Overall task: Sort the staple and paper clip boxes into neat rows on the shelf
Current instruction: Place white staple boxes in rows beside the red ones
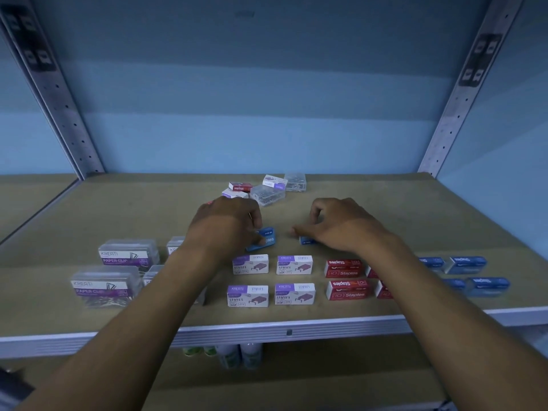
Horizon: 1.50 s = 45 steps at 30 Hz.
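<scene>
Mid-frame, left hand (228, 222) pinches a tilted blue box (264, 239), half hidden; right hand (338, 225) pinches another blue box (306, 240), mostly covered, axis unclear.

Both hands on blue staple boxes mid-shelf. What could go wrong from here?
1. The left hand holds its blue box tilted, just behind the purple staples rows; setting it down carelessly may knock them askew.
2. The right forearm lies over the red staples boxes and could drag them when it moves.
3. The right hand covers most of its blue box, so its orientation is hard to judge.
</scene>
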Each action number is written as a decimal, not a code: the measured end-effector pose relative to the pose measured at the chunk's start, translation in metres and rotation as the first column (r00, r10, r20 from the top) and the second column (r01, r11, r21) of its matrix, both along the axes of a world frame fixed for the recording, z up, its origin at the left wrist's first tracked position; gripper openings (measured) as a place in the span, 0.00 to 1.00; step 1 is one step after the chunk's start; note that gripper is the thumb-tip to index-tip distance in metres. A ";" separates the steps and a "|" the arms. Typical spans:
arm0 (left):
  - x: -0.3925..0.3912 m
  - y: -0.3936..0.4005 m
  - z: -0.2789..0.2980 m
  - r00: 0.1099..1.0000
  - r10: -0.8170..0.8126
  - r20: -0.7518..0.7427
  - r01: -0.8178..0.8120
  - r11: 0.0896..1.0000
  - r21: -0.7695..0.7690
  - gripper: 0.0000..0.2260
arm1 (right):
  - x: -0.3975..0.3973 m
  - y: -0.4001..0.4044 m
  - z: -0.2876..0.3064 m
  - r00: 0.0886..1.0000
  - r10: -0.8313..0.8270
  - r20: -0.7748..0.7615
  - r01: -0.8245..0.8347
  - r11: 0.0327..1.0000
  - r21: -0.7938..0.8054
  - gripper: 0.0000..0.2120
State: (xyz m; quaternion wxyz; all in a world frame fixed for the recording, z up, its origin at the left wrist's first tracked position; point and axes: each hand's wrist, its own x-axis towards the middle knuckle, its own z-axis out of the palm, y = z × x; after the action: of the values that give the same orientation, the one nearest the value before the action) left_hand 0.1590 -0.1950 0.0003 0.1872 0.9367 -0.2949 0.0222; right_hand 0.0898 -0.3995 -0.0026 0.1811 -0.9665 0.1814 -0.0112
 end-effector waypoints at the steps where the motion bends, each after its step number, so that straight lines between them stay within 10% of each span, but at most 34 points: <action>1: 0.000 0.001 0.000 1.000 -0.009 -0.006 0.009 1.000 -0.013 0.11 | 0.000 0.001 0.001 1.000 -0.015 -0.009 0.015 1.000 -0.013 0.25; 12: 0.002 0.011 0.007 0.993 -0.051 -0.103 0.040 0.994 -0.106 0.10 | -0.019 -0.029 0.013 0.995 0.091 0.041 -0.096 0.986 0.135 0.05; 36: -0.005 0.006 0.005 0.983 -0.176 -0.046 0.175 0.984 -0.019 0.12 | -0.015 -0.005 -0.003 0.928 0.291 0.234 -0.345 0.908 0.238 0.35; 45: -0.003 0.000 0.003 0.982 -0.184 -0.034 0.184 0.983 -0.013 0.10 | -0.020 -0.020 0.000 0.939 0.260 0.225 -0.301 0.938 0.170 0.10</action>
State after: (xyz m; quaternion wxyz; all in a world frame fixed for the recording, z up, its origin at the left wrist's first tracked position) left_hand 0.1556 -0.1953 0.0034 0.1981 0.9048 -0.3767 -0.0102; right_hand 0.0700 -0.4200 -0.0024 0.2950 -0.9531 0.0222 -0.0636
